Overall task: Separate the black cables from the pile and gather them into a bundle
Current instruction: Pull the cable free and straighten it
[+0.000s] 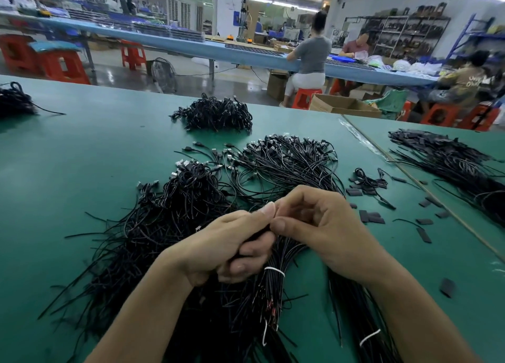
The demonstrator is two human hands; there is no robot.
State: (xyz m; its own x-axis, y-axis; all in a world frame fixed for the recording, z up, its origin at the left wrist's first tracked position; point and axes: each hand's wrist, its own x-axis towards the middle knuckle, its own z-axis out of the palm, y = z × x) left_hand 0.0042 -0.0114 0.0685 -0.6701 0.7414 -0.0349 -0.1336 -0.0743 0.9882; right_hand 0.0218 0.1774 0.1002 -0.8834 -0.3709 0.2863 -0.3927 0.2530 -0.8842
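Small flat black sleeve pieces (pixel 371 217) lie scattered on the green table (pixel 82 171) at right of centre. Beyond its far edge, an open cardboard box (pixel 343 105) sits on the floor beside red stools (pixel 305 97). A floor fan (pixel 164 74) stands upper centre-left. 3 people sit at a long blue bench (pixel 191 47) across the upper frame.

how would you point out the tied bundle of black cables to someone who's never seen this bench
On the green table, look just below the two hands, left hand and right hand. The tied bundle runs down from the left hand's grip, and unlike the loose piles around it, a white tie cinches it.
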